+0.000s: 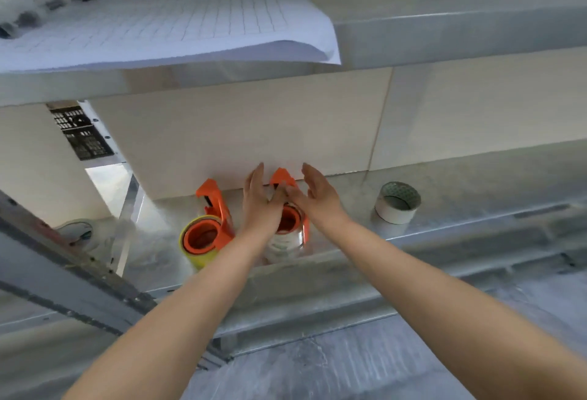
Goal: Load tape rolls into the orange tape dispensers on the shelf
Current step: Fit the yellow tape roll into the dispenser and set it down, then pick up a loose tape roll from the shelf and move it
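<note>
Our left hand (259, 201) and right hand (317, 191), fingers spread, thumbs meeting, flank the orange dispenser (282, 179) holding a clear tape roll (286, 241) on the metal shelf (444, 225). Left of them stands a second dispenser (214, 199) carrying yellow tape (190, 245); right, a loose white roll (395, 204).

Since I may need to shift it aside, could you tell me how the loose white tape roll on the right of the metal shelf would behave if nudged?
The white tape roll with a grey-green hollow core looks tilted, so a nudge might tip or roll it. The metal shelf looks smooth, so it would probably slide easily. Being hollow, it is likely light.
</note>
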The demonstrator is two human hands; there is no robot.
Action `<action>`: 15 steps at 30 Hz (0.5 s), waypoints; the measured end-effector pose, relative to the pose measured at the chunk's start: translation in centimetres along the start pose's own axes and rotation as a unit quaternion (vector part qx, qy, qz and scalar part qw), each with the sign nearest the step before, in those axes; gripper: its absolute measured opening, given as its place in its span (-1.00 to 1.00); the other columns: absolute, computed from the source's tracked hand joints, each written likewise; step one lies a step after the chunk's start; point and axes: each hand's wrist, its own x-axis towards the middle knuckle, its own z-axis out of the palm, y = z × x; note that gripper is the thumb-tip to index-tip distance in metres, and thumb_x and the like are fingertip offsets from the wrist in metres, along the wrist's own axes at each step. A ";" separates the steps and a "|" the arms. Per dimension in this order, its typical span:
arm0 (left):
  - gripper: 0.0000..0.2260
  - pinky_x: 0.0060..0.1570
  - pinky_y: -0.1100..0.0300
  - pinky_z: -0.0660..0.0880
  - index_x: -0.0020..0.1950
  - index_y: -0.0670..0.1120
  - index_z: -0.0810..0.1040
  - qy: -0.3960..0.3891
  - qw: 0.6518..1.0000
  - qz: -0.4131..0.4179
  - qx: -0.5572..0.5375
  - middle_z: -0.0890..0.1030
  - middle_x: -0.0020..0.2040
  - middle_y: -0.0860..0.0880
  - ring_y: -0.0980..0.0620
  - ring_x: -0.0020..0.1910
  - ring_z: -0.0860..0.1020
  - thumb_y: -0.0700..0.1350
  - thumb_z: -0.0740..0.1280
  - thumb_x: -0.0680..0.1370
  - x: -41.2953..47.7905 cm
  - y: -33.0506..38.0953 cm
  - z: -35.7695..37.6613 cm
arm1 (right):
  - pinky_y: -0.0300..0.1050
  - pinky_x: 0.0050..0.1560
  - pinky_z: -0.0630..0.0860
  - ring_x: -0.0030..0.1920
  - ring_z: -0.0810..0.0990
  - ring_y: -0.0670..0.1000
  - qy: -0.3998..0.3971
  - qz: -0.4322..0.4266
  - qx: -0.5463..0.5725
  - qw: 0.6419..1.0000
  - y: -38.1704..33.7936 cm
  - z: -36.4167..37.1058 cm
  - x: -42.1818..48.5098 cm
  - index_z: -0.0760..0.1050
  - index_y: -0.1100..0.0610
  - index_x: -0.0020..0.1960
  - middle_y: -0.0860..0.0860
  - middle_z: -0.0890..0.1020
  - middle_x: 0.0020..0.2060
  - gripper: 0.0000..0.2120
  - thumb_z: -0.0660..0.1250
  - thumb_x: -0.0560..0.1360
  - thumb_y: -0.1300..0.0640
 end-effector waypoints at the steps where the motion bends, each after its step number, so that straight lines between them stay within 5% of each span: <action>1: -0.46 0.37 0.19 0.17 0.49 -0.05 0.18 -0.017 1.000 0.002 -0.001 0.24 0.49 -0.08 -0.01 0.46 0.23 -0.07 0.28 0.54 0.0 0.5 1.2 | -0.16 0.38 0.27 0.41 0.33 0.00 0.022 -0.001 -0.009 1.000 0.3 -1.6 -0.1 0.20 0.13 0.45 0.01 0.34 0.43 -0.37 0.37 0.46 0.09; 11: -0.33 0.42 0.15 0.18 0.48 -0.10 0.18 -0.148 0.989 0.010 -0.001 0.25 0.50 -0.07 0.00 0.47 0.23 -0.09 0.42 0.45 -1.3 3.1 11.3 | -0.24 0.25 0.32 0.32 0.42 0.06 0.128 0.038 -0.082 0.988 5.5 -15.7 -1.0 0.27 0.20 0.40 0.14 0.44 0.33 -0.37 0.42 0.41 0.18; 15: -0.29 0.38 0.15 0.23 0.49 -0.12 0.19 -0.187 0.982 -0.020 0.013 0.26 0.50 -0.08 -0.02 0.45 0.26 -0.08 0.45 0.43 -1.0 3.2 15.0 | -0.12 0.36 0.28 0.39 0.35 0.07 0.137 0.065 -0.089 0.984 8.1 -19.1 -1.2 0.23 0.18 0.42 0.12 0.38 0.39 -0.33 0.43 0.39 0.16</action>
